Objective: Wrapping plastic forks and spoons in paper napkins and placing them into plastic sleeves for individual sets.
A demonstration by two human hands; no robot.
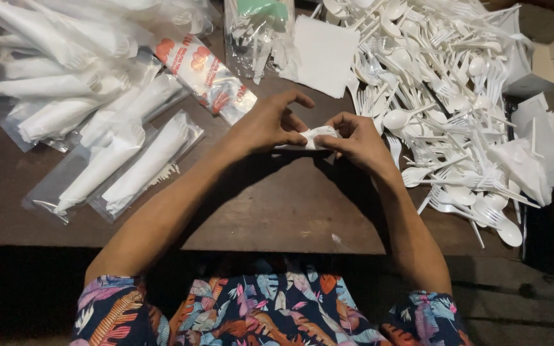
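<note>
Nearest the camera, a floral-patterned garment [270, 314] is showing at the bottom edge, just below the near rim of a dark wooden table [270, 218]. Both forearms are reaching up across its bare middle. The left hand [265, 125] and the right hand [357, 142] are meeting over the table, fingers closing together on a small folded white napkin bundle [315, 136], which is sitting between them, pinched at each end and partly hidden by the fingertips. To the left, clear bags of napkin-wrapped cutlery [123, 160] are lying in a loose fan, well apart from the hands. To the right, a heap of loose white plastic spoons and forks [444, 96] is spreading just beside the right hand. Farther back, a flat white napkin [325, 54] is lying beside a red-printed packet [203, 77]
</note>
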